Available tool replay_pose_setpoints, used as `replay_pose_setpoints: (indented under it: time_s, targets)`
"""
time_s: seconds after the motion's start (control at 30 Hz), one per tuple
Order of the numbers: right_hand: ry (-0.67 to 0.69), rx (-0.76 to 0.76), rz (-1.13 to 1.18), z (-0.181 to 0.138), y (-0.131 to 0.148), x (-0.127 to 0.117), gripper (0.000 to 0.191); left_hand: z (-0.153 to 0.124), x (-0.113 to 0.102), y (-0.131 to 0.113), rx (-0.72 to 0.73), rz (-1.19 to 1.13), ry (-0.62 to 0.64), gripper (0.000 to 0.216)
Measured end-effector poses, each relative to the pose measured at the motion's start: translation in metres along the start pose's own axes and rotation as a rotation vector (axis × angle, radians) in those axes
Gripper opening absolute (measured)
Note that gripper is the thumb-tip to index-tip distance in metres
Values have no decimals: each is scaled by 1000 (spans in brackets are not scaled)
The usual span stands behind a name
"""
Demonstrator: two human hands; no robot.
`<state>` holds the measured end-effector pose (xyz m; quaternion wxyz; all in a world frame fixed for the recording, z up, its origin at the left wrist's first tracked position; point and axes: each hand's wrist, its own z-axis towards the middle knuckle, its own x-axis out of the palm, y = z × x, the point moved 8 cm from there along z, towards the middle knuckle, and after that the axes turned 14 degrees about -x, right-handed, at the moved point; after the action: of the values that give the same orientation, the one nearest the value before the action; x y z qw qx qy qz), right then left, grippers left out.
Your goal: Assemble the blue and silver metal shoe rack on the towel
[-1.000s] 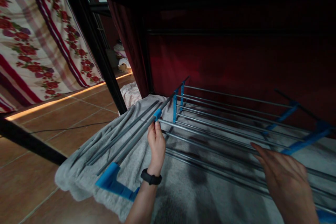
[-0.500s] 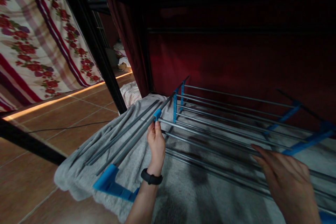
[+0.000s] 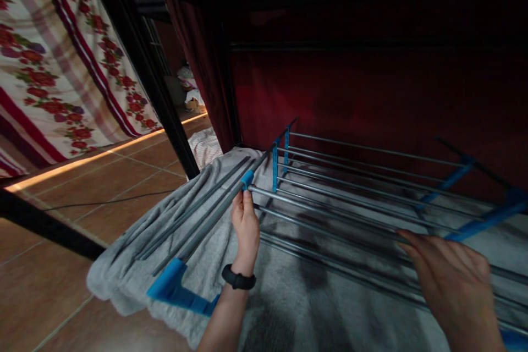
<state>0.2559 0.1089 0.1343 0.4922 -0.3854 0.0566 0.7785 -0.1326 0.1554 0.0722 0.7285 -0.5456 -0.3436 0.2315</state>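
A rack of grey metal rods with blue plastic fittings lies across a grey blanket. My left hand, with a black band on its wrist, pinches a blue plastic connector from below, where a metal rod meets the long side tube. Farther along that same rod, my right hand is closed round it, palm down. An angled blue corner piece sits at the near end of the side tube. Blue slotted brackets stand upright behind my left hand.
Loose grey rods lie on the blanket left of the side tube. A dark bed post rises on the left, with a dark red curtain behind. A floral cloth hangs over the tiled floor, where a thin cable runs.
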Motion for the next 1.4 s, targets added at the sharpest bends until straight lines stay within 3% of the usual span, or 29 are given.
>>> replay_pose_setpoints:
  time_s: [0.9,1.4]
  targets:
    - [-37,-49,9,3,-2,-4,25,1,0,3,-16,8,2,39]
    - [-9,-83,-25,4,-1,-3,24,-5,0,-15,63,175,-39,41]
